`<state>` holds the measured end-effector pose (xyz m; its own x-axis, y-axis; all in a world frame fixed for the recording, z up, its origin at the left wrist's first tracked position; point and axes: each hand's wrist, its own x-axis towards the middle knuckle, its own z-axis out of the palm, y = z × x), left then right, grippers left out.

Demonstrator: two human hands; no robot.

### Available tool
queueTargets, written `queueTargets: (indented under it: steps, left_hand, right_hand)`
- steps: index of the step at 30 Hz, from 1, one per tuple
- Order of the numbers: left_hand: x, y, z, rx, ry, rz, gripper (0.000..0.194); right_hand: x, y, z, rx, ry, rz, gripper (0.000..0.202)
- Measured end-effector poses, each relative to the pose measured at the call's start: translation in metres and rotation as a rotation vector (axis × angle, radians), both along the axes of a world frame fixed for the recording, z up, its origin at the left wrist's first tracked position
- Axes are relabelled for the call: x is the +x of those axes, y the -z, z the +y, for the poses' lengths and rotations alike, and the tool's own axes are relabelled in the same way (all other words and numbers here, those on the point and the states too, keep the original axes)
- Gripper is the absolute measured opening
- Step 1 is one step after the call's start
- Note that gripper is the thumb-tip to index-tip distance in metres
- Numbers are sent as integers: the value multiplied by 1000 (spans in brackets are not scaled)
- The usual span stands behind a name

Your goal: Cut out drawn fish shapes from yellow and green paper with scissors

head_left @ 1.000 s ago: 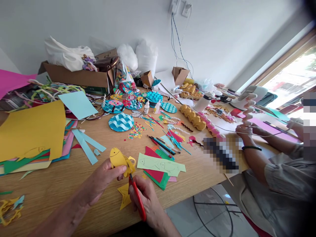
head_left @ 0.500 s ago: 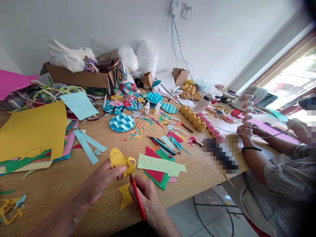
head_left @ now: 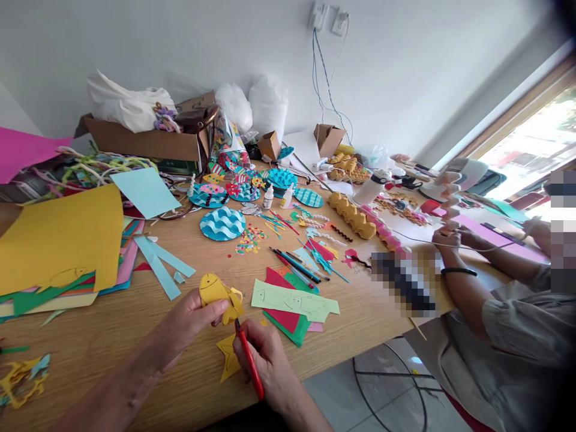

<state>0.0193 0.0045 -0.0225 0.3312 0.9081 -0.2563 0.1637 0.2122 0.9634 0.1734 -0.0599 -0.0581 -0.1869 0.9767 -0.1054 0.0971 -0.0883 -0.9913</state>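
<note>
Between thumb and fingers, my left hand [head_left: 194,321] pinches a yellow paper fish [head_left: 213,292] with a drawn eye and gill line. Red-handled scissors [head_left: 250,363] are gripped in my right hand [head_left: 266,354], their tips at the lower right edge of the fish. Whether the blades are apart is too small to tell. A second yellow paper piece [head_left: 228,355] with drawn lines lies on the table below, partly hidden by my right hand. A pale green strip [head_left: 294,302] with two drawn fish rests to the right, on red and green paper.
Yellow scraps [head_left: 22,381] lie at the lower left, below stacked coloured paper [head_left: 58,228]. Pens [head_left: 299,264], glue bottles [head_left: 268,198], confetti [head_left: 249,240] and blue wavy discs [head_left: 222,224] sit farther back. At right, another person's hands [head_left: 447,239] hold a pale egg-carton strip [head_left: 450,204].
The yellow fish has tilted slightly in my left hand, and the curled strip at its right side sits differently. The scissors have shifted a little left and stay at its edge.
</note>
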Motion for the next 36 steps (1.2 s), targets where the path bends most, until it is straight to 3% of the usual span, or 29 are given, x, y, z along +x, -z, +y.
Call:
queueTargets:
  steps: [13, 27, 36]
  left_hand:
    - [-2, 5, 1, -35, 21, 15, 24]
    - [-5, -2, 1, 11, -25, 7, 23]
    - [-6, 3, 0, -40, 4, -51, 21]
  right_hand:
    - [1, 1, -3, 27, 1, -24, 40]
    - [0, 0, -1, 30, -2, -52, 38]
    - [2, 1, -2, 68, -12, -62, 36]
